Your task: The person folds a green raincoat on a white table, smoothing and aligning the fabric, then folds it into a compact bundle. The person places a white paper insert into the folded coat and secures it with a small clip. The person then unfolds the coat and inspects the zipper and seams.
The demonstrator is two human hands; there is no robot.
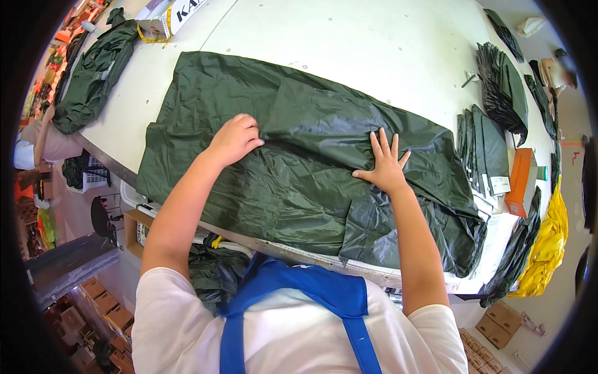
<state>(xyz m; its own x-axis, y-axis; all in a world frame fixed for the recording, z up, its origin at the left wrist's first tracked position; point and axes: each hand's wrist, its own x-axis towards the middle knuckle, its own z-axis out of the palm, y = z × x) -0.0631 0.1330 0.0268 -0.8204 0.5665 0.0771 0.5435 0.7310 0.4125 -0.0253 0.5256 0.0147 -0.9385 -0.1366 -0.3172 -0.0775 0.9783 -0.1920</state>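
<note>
A large sheet of thin, shiny dark green fabric [280, 187] lies spread and wrinkled across the white table in front of me. At its left half my left hand [235, 142] is closed, the fingertips pinching the cloth at the end of a raised fold. My right hand [387, 163] rests on the right half with its fingers spread out, pressing flat on the material. A ridge runs through the fabric between the two hands. Whether the cloth is a garment or a plain piece cannot be made out.
The white table [268, 31] extends beyond the fabric. Stacked dark green pieces [501, 87] and an orange box [521, 181] are at the right, near yellow cloth [545, 243]. Far left are a white box [180, 15], more green cloth [96, 78] and another person's arm [43, 134].
</note>
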